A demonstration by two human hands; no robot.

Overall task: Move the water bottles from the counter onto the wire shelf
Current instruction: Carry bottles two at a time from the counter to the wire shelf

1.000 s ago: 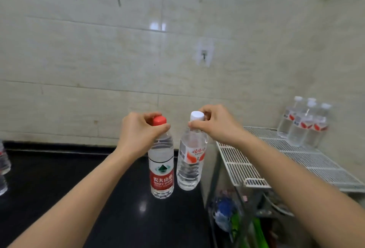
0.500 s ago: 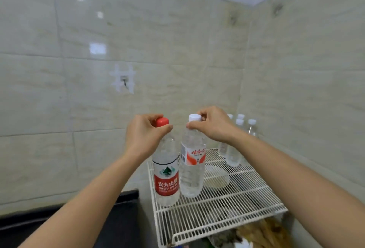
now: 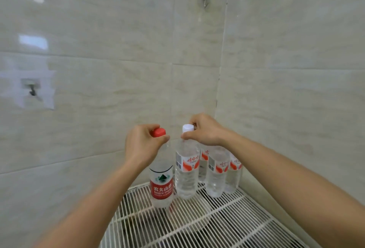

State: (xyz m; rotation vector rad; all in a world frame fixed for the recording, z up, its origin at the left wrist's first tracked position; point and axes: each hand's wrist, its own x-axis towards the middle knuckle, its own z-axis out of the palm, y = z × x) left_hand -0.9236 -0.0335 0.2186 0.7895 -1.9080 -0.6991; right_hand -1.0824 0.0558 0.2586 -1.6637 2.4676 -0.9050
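Observation:
My left hand (image 3: 141,145) grips the neck of a red-capped water bottle (image 3: 161,186) with a red label. My right hand (image 3: 205,130) pinches the neck of a white-capped water bottle (image 3: 186,174) with a white and red label. Both bottles hang upright over the white wire shelf (image 3: 237,220), near its back left part, their bases at or just above the wires. Three more white-labelled bottles (image 3: 217,176) stand on the shelf in the back corner, partly hidden behind my right hand and its bottle.
Tiled walls meet in a corner right behind the shelf. Metal hooks (image 3: 205,2) are fixed high on the wall, and another hook (image 3: 32,90) sits at the left. A round pale dish (image 3: 189,216) shows under the wires.
Both hands have carried their bottles from above the black counter rightward to the shelf's back corner and lowered them next to the standing bottles. The counter has left the view.

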